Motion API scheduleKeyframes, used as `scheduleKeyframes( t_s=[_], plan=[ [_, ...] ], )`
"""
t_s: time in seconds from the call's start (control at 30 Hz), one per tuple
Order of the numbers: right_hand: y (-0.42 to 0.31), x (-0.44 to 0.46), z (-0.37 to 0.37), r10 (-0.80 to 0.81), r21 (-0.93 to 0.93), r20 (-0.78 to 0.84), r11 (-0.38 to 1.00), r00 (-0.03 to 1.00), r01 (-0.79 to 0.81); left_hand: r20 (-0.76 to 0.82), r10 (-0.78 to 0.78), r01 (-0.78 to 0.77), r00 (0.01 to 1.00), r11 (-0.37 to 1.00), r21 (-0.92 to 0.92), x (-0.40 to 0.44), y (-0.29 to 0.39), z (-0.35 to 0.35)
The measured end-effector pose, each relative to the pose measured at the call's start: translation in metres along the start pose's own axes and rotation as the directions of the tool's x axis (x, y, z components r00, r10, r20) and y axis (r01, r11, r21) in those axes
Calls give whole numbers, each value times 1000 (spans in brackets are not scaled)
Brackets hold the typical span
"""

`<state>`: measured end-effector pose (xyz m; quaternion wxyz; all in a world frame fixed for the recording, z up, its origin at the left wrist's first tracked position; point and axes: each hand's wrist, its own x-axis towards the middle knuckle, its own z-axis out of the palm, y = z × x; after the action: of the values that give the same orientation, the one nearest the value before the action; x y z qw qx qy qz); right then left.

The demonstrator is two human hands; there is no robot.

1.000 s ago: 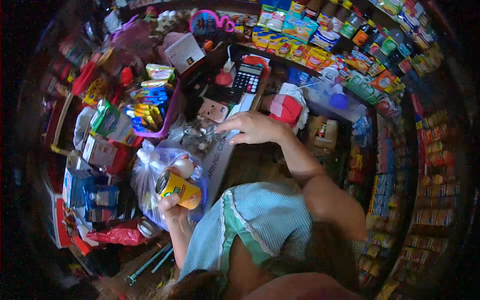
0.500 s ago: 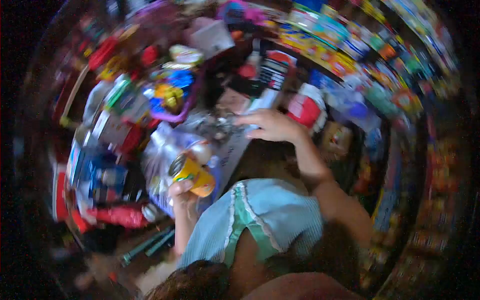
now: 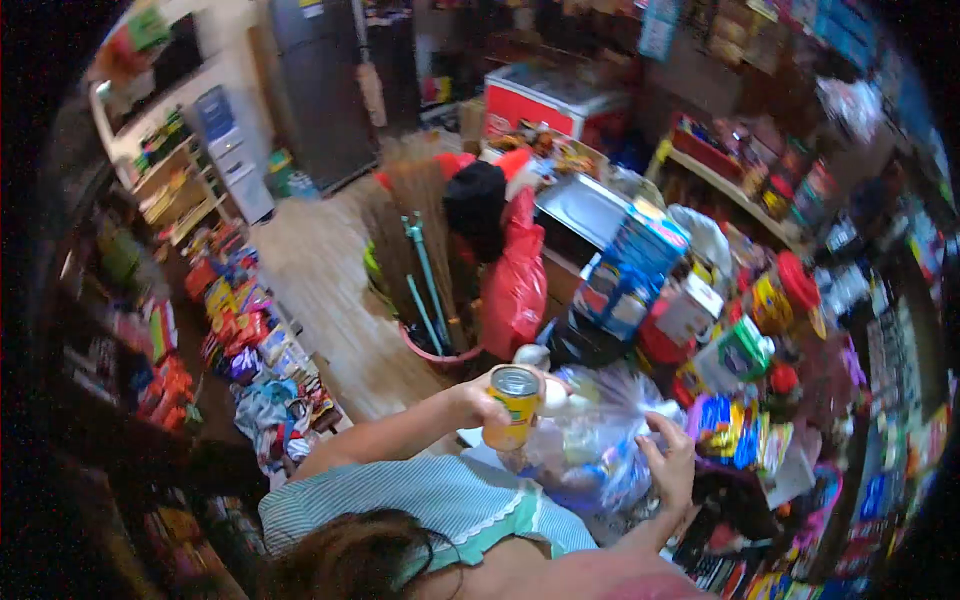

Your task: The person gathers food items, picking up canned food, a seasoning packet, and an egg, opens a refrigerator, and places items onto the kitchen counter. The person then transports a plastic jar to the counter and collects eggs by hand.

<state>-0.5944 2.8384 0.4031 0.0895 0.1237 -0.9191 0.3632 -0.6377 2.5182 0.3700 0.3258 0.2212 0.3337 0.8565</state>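
Note:
My left hand (image 3: 478, 402) is wrapped round a yellow can (image 3: 511, 410), with its metal end facing up. White egg-like things (image 3: 553, 393) show beside the can; whether my fingers also hold them is unclear. Just right of the can lies a clear, bluish plastic bag (image 3: 600, 455), full and gathered at its top. At that gathered top is my right hand (image 3: 660, 437), its thumb and forefinger apart and curved. Its fingertips are near or touching the plastic, and nothing is plainly gripped.
Behind the bag stand a blue pack (image 3: 630, 270), a green-and-white box (image 3: 733, 357) and a red plastic bag (image 3: 515, 285). Brooms (image 3: 415, 225) stand in a bin. A wooden floor (image 3: 320, 270) stretches left, beside piled packets (image 3: 235, 320). Farther back is a red freezer (image 3: 535, 105).
The view has swung left, bringing in the floor, freezer and brooms. My right hand has moved from the coins near the phone to the plastic bag's top. My left hand still holds the can.

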Motion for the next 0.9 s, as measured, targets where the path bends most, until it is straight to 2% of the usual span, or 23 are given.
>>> scheduleKeyframes(
  t_s=[0.1, 0.23, 0.33, 0.37, 0.47, 0.5, 0.6, 0.73, 0.8, 0.83, 0.87, 0.9],
  plan=[
    [-15, 32, 15, -165, 1, -21, 986, 986, 165, -118, 112, -114, 987, 993, -10, -31, 10, -1],
    [-22, 50, 33, -135, 120, -119, 982, 984, 149, -210, 149, -166, 966, 984, -65, -54, 19, -10],
    [-28, 58, 41, -67, 142, -165, 986, 984, 91, -178, 116, -131, 977, 989, -72, -56, 28, -27],
    [-30, 61, 44, -69, 154, -165, 984, 984, 94, -226, 123, -141, 966, 988, -65, -57, 33, -29],
    [-42, 67, 53, -62, 162, -139, 983, 988, 84, -254, 88, -90, 963, 996, 1, -56, 59, -38],
    [-42, 69, 59, -64, 183, -124, 979, 990, 86, -279, 81, -94, 957, 995, -32, -55, 70, -35],
    [-59, 80, 70, 13, 212, 8, 977, 1000, -14, -260, 138, -138, 956, 990, 18, -56, 95, -42],
    [-64, 100, 95, -154, 133, -10, 979, 988, 154, -235, 191, -208, 953, 977, -52, -55, 116, -58],
    [-67, 109, 104, -180, 115, -11, 977, 984, 180, -313, 182, -222, 932, 970, -96, -57, 128, -61],
    [-72, 112, 111, -171, 158, -51, 972, 984, 177, -262, 200, -241, 944, 961, -134, -55, 131, -71],
    [-83, 117, 112, -250, 88, -67, 963, 966, 256, -251, 217, -260, 943, 953, -153, -53, 134, -72],
    [-87, 118, 115, -235, 68, -68, 968, 970, 240, -269, 246, -307, 931, 926, -217, -45, 134, -76]
  ],
)
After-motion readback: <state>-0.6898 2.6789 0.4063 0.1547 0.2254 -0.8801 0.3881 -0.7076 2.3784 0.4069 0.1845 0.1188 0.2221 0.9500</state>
